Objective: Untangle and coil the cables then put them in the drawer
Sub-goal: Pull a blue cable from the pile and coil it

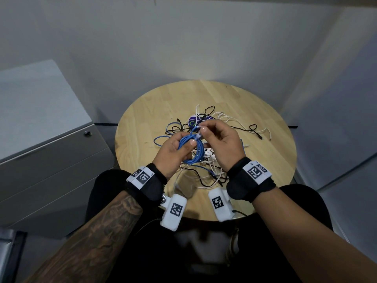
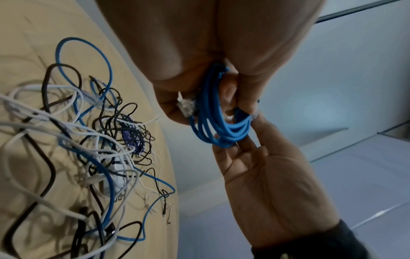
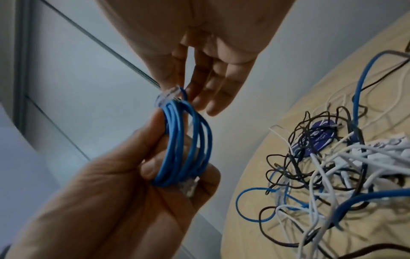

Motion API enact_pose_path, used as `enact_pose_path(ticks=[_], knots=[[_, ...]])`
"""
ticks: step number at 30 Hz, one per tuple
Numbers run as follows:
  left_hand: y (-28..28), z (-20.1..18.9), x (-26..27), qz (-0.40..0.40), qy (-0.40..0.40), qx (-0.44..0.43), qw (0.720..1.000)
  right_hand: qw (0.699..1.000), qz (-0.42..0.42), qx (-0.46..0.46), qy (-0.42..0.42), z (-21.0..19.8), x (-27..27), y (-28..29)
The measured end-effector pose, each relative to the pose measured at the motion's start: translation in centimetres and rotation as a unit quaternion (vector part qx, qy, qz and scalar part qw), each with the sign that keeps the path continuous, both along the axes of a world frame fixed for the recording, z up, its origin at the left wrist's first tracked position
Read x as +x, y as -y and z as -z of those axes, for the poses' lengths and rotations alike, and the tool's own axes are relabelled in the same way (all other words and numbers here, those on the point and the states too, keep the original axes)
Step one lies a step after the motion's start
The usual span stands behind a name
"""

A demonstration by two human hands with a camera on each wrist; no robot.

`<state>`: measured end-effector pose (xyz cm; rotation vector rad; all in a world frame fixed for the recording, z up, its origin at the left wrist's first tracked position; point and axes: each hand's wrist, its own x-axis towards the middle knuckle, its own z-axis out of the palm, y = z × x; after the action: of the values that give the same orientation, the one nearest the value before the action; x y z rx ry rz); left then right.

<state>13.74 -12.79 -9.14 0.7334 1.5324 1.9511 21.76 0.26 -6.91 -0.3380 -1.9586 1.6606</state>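
Above the round wooden table (image 1: 265, 160) my left hand (image 1: 183, 147) grips a coiled blue network cable (image 1: 195, 154), thumb across the loops. One clear plug (image 2: 186, 106) sits under that thumb. My right hand (image 1: 202, 130) pinches the cable's other clear plug (image 3: 166, 95) at the top of the coil (image 3: 184, 149), its other fingers relaxed. The left hand (image 3: 133, 184) and the right hand (image 2: 261, 157) almost touch around the coil (image 2: 213, 115). A tangle of black, white and blue cables (image 1: 212, 123) lies on the table beneath my hands.
A grey drawer cabinet (image 1: 51, 150) with a round lock (image 1: 87, 133) stands left of the table, its drawers closed. A round purple item (image 1: 195, 120) lies under the tangle (image 3: 332, 166). A second blue cable (image 1: 163, 137) runs through the pile (image 2: 99, 149). Grey walls close in behind.
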Motion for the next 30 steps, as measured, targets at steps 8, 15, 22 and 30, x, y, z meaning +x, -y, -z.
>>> enact_pose_path(ticks=[8, 15, 22, 30], knots=[[-0.3, 0.5, 0.1, -0.032, 0.001, -0.007, 0.999, 0.999, 0.023, -0.028, -0.007, -0.2, 0.4, -0.2], [-0.5, 0.0, -0.1, -0.058, -0.003, -0.003, 0.998, 0.985, 0.024, -0.171, 0.013, -0.8, 0.4, 0.6], [-0.4, 0.6, -0.5, -0.024, 0.031, -0.004, 0.999, 0.964, -0.155, -0.180, 0.121, -0.8, 0.6, -0.5], [-0.7, -0.6, -0.8, 0.015, 0.038, 0.001, 0.999, 0.983, -0.094, -0.136, 0.077, -2.0, 0.1, -0.4]])
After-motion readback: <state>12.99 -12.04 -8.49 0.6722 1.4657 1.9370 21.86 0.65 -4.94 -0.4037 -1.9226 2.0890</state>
